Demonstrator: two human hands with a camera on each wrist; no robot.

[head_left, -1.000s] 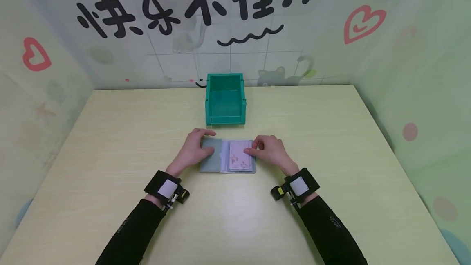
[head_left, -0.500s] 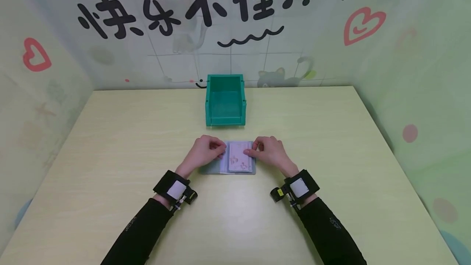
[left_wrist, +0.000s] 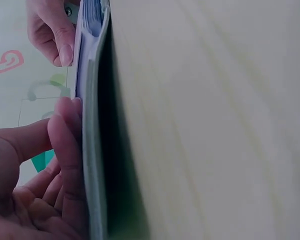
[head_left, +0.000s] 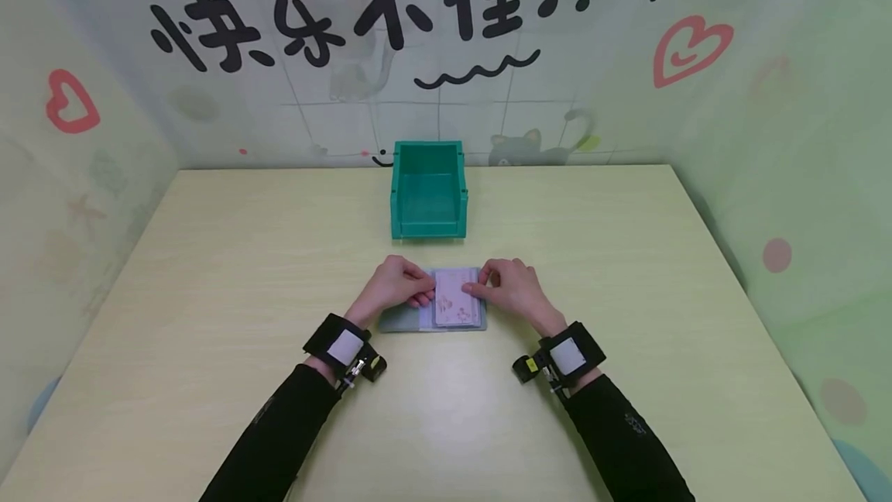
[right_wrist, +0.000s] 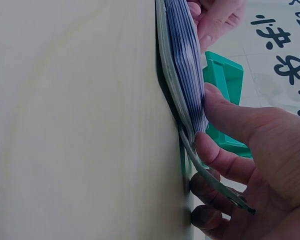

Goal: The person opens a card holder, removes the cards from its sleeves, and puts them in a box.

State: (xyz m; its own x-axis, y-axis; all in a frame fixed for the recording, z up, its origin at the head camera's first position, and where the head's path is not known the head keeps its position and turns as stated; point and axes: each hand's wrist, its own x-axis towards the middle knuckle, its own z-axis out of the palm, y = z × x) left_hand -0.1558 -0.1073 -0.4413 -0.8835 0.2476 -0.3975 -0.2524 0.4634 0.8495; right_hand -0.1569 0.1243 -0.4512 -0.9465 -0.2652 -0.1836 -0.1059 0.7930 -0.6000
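Observation:
A small card album (head_left: 400, 321) lies open on the table, with a grey-green cover and lavender sleeves. A pink card page (head_left: 456, 304) with a floral print shows on its right side. My left hand (head_left: 392, 285) brings thumb and index fingertips together at that page's left edge; what lies between the tips is partly hidden. My right hand (head_left: 516, 285) grips the album's right edge. In the right wrist view, its thumb lies on the stack of sleeves (right_wrist: 182, 50), and a strap (right_wrist: 212, 182) with a snap hangs over its fingers.
A green open-fronted bin (head_left: 428, 204) stands just beyond the album, near the back wall. The light wooden table (head_left: 209, 254) is walled by printed cloth (head_left: 313, 122) at the back and on both sides.
My left hand has moved right from the album's left cover to the pink page's left edge, its spread thumb and fingers drawing together. The right hand has kept its place.

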